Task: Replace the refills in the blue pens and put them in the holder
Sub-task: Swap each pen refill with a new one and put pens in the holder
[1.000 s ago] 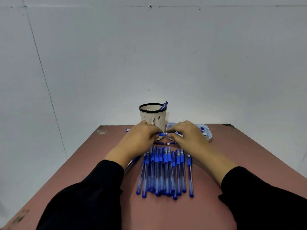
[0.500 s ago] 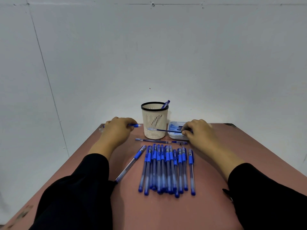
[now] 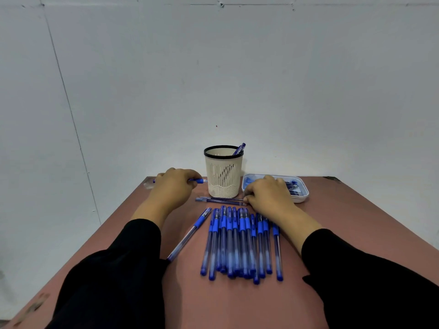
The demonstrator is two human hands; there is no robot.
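The left hand [image 3: 173, 186] rests on the reddish-brown worktop [image 3: 344, 222] to the left of the holder [image 3: 223, 176], its fingers curled round a blue pen barrel [image 3: 198, 180] whose grip end pokes out toward the holder's base. The right hand [image 3: 268, 195] lies in front of the white tray [image 3: 305, 194] of refills, fingertips pinching the end of a thin refill [image 3: 221, 200] that lies flat across the worktop just in front of the holder — a second thin piece lies right alongside it, though which one the fingers actually grip cannot be told. One blue pen [image 3: 239, 148] already leans inside the holder, against its black rim. Nearer the person, a row of blue pens [image 3: 240, 243] lies side by side, and a single pen [image 3: 190, 233] lies slanted just to their left. Black sleeves [image 3: 114, 281] cover both forearms.
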